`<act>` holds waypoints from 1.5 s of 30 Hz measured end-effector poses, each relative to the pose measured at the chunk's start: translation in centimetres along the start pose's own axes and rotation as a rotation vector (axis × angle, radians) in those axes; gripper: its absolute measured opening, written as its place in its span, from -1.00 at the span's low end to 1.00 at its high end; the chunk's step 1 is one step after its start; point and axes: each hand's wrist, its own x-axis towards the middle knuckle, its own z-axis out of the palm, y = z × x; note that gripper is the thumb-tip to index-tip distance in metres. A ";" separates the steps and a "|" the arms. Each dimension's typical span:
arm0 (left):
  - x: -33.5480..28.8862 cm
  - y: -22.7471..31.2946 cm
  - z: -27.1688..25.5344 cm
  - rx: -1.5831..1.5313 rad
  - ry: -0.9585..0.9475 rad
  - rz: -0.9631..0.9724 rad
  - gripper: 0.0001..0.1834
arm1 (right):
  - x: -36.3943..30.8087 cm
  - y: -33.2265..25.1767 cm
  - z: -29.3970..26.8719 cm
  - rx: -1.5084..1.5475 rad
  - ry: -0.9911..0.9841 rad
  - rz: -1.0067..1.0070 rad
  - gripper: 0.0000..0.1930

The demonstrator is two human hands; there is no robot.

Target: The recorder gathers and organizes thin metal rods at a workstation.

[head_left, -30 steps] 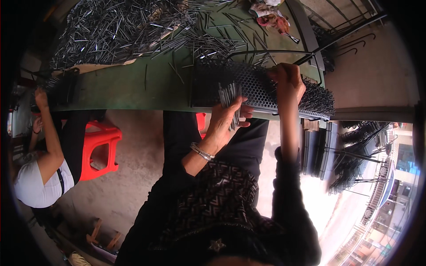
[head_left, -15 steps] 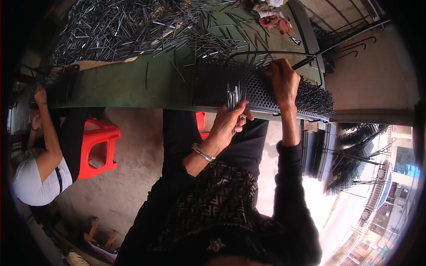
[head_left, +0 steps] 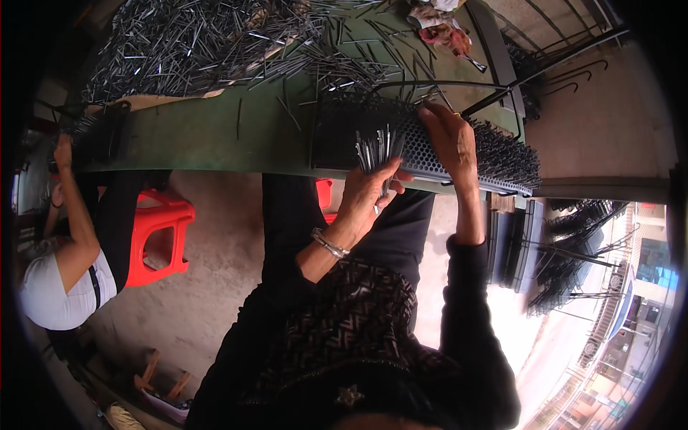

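Note:
My left hand (head_left: 368, 192) is wrapped round a bundle of thin metal rods (head_left: 376, 150), whose silvery ends fan upward. Just beyond it lies a long dark rack (head_left: 424, 153) with rows of round holes along the table's near edge. Over the rack, my right hand (head_left: 453, 142) has its thumb and fingers drawn together, pointing down at the holes. Whatever those fingertips hold is too small to make out. Many short dark rods (head_left: 505, 154) stand upright in the rack's right part, beside the right hand.
A large heap of loose rods (head_left: 186, 50) covers the far left of the green table (head_left: 208, 136). A bent black bar (head_left: 444, 85) arches over the rack. Crumpled cloth (head_left: 441, 32) lies at the back. At left are a red stool (head_left: 159, 240) and another person (head_left: 68, 272).
My right hand has shifted slightly left and toward me over the rack. The rod bundle in my left hand has turned a little and spread wider.

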 end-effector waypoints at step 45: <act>0.4 -0.9 0.8 0.090 -0.093 -0.083 -0.65 | -0.4 2.8 1.0 -0.313 0.260 -0.126 -0.79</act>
